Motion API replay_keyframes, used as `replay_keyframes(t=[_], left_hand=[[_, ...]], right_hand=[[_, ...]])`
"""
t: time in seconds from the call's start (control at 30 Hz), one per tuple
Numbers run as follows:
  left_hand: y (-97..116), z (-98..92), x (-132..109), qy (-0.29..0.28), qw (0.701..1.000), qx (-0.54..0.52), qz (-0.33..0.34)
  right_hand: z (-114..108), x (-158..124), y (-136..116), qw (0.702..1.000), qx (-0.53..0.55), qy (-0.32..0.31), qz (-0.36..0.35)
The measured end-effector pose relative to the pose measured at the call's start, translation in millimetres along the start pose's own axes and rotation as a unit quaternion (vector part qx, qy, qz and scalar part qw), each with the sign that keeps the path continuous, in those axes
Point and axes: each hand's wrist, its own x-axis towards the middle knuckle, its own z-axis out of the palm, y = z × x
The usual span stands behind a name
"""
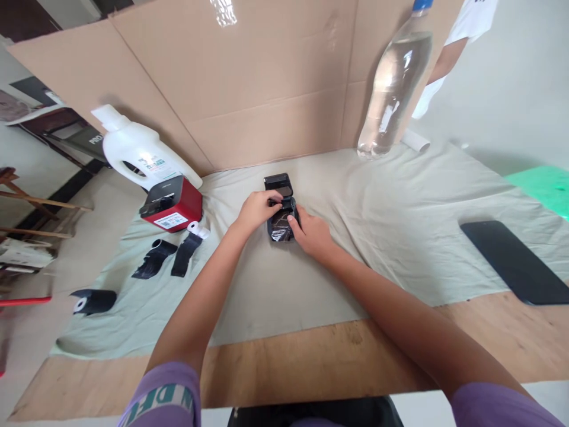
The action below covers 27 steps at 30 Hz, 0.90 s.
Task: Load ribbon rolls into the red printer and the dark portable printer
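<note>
A small black device [278, 181] with its lid raised, which looks like a portable receipt printer, lies on the cloth in front of me. My right hand [311, 232] grips its right side, thumb on the near part and fingers behind the edge. My left hand [259, 209] reaches over from the left. Its fingers are bent together at a small dark part [288, 204] in the opening below the lid; what they pinch is mostly hidden. Shiny dark wrapping or film [281, 228] shows on the near part of the device.
To the left are a red and black box-shaped device [173, 204], a white jug [137, 148] and several small rolls with black strips [155, 258]. A large water bottle [395, 89] stands before the cardboard panel [267, 77]. A dark phone [518, 261] lies right. Behind, a person's arm [448, 59] shows.
</note>
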Motion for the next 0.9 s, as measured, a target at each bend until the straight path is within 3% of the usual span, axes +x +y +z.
replay_keyframes(t=[0.27, 0.43, 0.6, 0.67, 0.77, 0.9], left_hand=[[32.8, -12.7, 28.4, -0.125, 0.968, 0.219, -0.008], [41.5, -3.3, 31.5, -0.156, 0.953, 0.258, -0.03], [45.2, -6.6, 35.5, -0.146, 0.954, 0.261, 0.015], [39.1, -17.1, 32.9, -0.1, 0.971, 0.214, 0.028], [18.9, -35.1, 14.8, 0.046, 0.997, 0.065, 0.001], [-17.4, -51.1, -48.2, 0.226, 0.961, -0.114, -0.109]], right_hand=[[0.7, 0.2, 0.4, 1.0, -0.002, 0.007, 0.002], [0.0, -0.2, -0.5, 1.0, -0.002, 0.007, 0.001], [-0.4, 0.5, -0.1, 1.0, 0.001, 0.018, 0.003], [-0.5, 1.6, 2.3, 1.0, 0.019, 0.025, 0.002], [0.5, 4.5, 8.9, 0.997, 0.071, 0.038, 0.008], [6.0, 9.2, 18.0, 0.985, 0.153, 0.081, 0.014]])
